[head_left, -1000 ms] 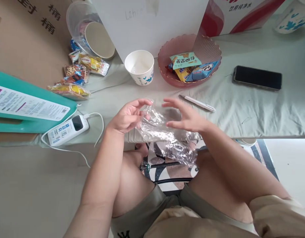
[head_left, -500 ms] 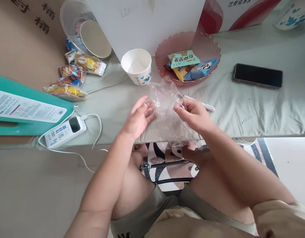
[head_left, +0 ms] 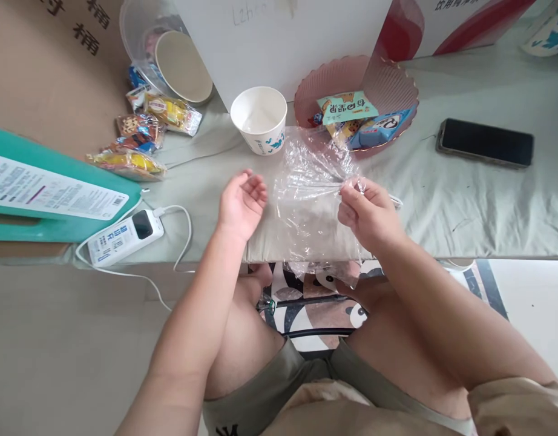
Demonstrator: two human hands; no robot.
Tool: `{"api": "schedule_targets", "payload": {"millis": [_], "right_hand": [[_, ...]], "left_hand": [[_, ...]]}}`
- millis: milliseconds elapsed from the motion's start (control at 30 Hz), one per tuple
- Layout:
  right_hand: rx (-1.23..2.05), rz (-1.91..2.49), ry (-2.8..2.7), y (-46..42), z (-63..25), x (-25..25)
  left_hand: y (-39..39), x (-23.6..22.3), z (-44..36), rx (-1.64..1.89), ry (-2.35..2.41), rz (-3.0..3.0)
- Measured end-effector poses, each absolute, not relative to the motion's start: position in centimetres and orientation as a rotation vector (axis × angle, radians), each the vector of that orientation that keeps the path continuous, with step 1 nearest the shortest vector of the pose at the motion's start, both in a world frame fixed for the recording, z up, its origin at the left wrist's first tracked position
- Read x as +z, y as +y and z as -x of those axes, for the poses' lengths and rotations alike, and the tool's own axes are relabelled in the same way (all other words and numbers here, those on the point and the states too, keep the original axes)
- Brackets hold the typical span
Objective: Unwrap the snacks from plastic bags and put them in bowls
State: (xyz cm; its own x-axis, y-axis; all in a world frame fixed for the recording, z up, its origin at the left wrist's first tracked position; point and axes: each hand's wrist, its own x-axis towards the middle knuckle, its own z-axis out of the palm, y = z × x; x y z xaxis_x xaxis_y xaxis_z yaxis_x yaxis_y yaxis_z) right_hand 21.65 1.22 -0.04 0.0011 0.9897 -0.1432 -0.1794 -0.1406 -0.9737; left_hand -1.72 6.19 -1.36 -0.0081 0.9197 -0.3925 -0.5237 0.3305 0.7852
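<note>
So the clear plastic bag [head_left: 301, 227] is between the two hands, left of the right hand [head_left: 370, 212], long axis running from the pink bowl [head_left: 316, 74] toward the person and past the table [head_left: 465, 218] edge. Right's nearer, thumb and fingertips pinching the film, back of the hand up. Left hand [head_left: 242, 206] is just beside it, palm turned in, fingers loosely curled, seemingly holding nothing. Film's too see-through to say if it touches the bowl.

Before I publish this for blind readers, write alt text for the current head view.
A person's right hand pinches clear plastic at a table; the left hand is open beside it. Beyond stand a paper cup and snack bowl.
</note>
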Motion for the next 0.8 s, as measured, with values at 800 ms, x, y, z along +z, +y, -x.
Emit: {"api": "schedule_targets", "payload": {"millis": [800], "right_hand": [[1.433, 1.264, -1.214, 0.7, -20.8, -0.3]], "left_hand": [[7.3, -1.8, 1.6, 1.336, 1.203, -0.606]]}}
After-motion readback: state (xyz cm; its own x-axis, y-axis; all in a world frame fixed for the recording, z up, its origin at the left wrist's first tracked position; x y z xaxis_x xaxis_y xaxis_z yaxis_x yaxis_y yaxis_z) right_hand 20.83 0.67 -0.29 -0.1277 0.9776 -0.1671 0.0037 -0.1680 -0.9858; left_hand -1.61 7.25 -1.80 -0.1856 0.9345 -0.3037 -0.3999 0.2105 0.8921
